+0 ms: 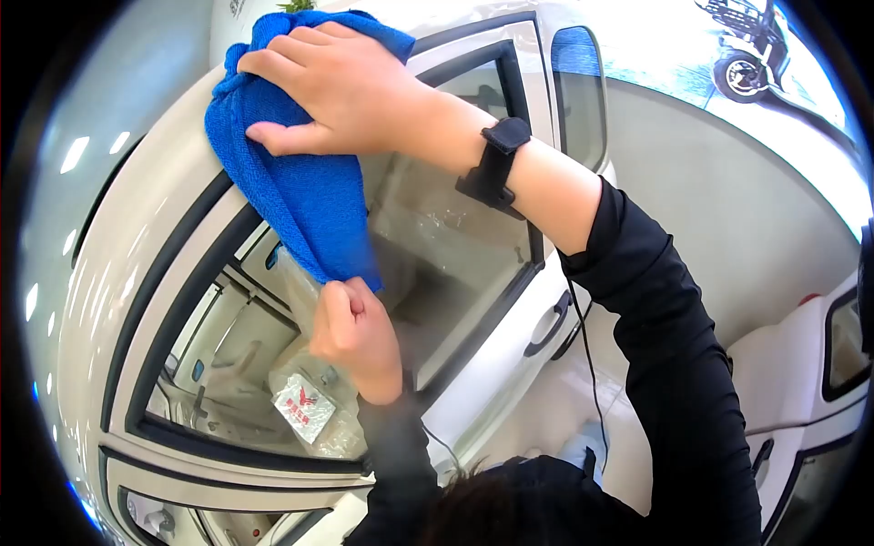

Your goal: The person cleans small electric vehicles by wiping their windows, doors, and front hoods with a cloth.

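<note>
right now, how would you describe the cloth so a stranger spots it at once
Find the pale car, then the black trim round its side windows. Above it, the cloth lies under the spread right hand, its lower end in the left. It is bright blue, unlike the trim and glass.

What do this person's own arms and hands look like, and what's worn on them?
Both the right hand and the left hand are bare, without gloves. The right black cloth sleeve ends on the forearm, above a wide black strap; the left black cloth sleeve reaches nearly to the wrist.
</note>
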`<state>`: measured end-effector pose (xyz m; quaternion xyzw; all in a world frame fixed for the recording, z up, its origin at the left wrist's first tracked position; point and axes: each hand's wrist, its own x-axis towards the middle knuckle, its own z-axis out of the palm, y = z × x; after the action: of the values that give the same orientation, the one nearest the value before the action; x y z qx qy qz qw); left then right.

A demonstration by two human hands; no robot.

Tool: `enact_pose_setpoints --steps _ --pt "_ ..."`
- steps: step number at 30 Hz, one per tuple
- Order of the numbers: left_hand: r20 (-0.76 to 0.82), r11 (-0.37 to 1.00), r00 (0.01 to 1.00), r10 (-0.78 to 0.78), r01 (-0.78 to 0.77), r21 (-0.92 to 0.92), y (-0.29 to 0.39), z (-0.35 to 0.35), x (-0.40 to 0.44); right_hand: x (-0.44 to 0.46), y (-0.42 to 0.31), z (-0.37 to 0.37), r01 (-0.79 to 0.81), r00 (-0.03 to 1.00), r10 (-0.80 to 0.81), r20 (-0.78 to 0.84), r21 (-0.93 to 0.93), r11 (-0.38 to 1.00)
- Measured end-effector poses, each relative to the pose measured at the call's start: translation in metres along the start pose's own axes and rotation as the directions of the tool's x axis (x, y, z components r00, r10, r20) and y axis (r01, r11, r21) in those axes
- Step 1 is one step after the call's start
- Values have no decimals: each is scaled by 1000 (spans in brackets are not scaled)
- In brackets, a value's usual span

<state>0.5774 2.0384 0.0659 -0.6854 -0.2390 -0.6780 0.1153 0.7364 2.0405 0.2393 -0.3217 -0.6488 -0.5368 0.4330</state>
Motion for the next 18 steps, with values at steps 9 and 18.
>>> enact_pose_setpoints --steps 9,18 --pt "210 995 978 -15 36 -96 68 68 -24 -70 82 -60 -62 977 76 197 -79 995" --pt "276 967 933 -230 252 -45 108 131 -73 -205 108 -88 -233 947 251 200 -108 966"
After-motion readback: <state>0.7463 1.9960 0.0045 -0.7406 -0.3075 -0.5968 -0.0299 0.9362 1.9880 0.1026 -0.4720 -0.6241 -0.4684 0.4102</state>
